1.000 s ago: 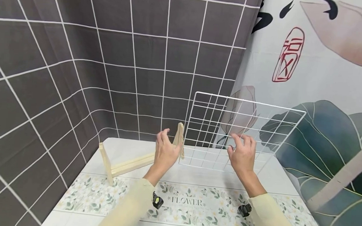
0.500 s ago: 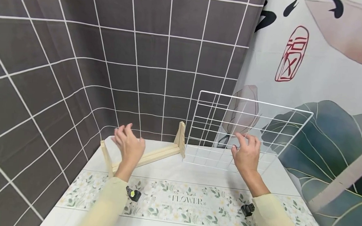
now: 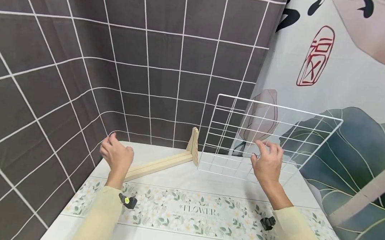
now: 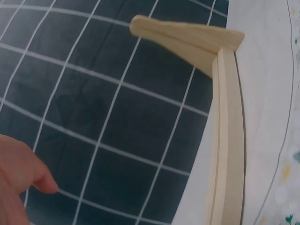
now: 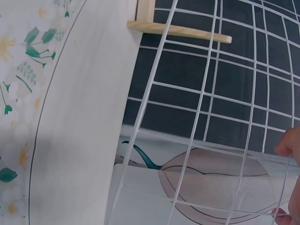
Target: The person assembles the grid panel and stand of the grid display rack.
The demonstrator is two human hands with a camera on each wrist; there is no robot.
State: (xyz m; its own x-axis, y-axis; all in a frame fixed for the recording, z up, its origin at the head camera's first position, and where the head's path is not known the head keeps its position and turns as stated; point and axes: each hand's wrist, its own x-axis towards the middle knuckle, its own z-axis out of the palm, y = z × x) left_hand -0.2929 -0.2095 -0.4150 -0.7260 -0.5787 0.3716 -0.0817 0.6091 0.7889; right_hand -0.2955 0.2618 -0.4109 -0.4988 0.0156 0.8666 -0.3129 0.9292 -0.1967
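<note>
From the head view, the left hand is at eight o'clock, fingers bent, over the near end of a pale wooden stand. That end is hidden behind it, so I cannot tell whether the left hand grips it; in the left wrist view, the visible part of the hand is apart from the rail. The stand's rail slants across the worktop at seven o'clock, up to a tapered wooden end piece at six o'clock.

The right hand, at four o'clock, holds a white rectangular wire grid, its curled fingers at the wires and a narrow gap between fingertips and thumb. The grid is tilted, spreading around three o'clock, its left edge just beside the end piece.

A floral band lettered "FLOWER" crosses the white worktop at six o'clock. A dark grey checked curtain fills nine to twelve; a pale curtain with printed leaves fills one to four.
</note>
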